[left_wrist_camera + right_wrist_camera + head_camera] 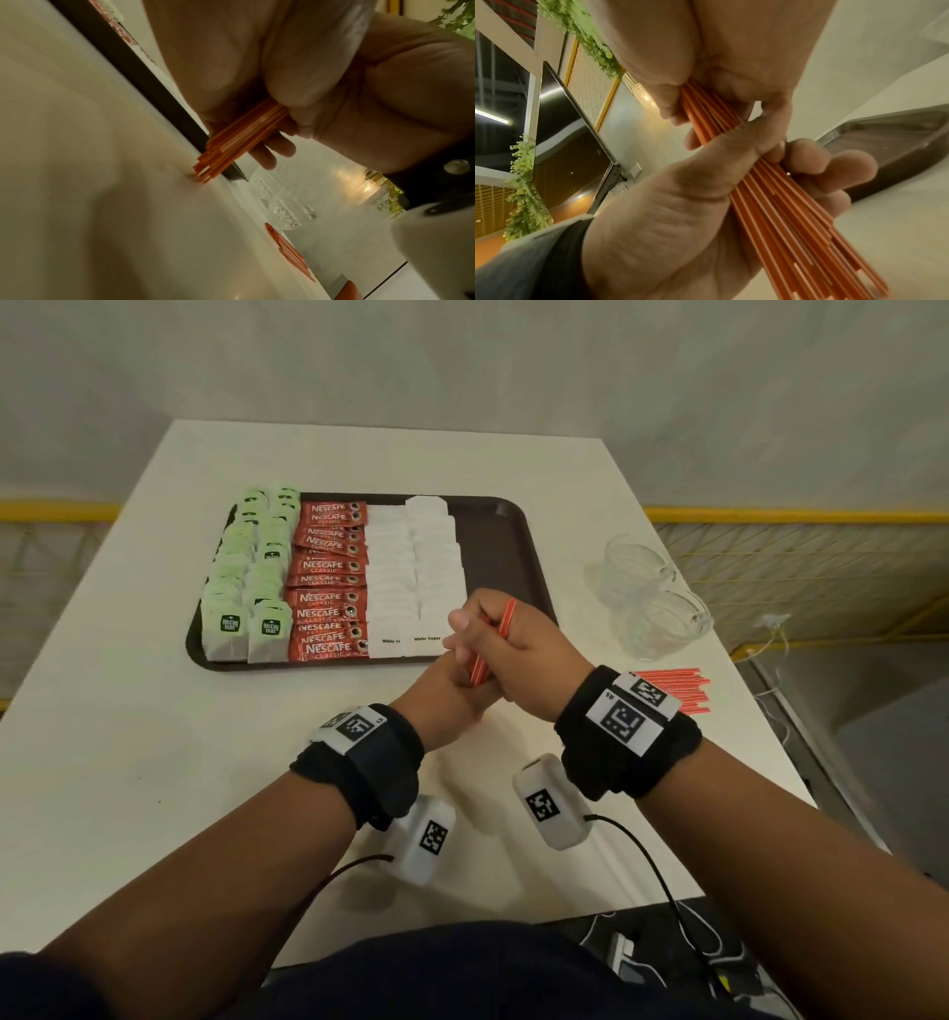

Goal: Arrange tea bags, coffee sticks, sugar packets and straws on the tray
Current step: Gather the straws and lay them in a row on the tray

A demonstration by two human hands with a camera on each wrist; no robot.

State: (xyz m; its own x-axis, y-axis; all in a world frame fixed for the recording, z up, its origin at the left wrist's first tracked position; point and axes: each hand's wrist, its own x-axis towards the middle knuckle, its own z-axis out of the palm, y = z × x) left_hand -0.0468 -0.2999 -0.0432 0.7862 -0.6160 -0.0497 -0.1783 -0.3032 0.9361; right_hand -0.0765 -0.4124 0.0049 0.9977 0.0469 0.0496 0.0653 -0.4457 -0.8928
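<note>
Orange, thin straws form a tight upright bundle, lower ends on the desk just near of the tray; left grip and right grip both clasp it.

white table, tray, glasses, straws

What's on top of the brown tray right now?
On the tray: green tea bags, red coffee sticks and white sugar packets in columns. Its right strip is bare. The hands gripping the straws cover its near right corner.
</note>
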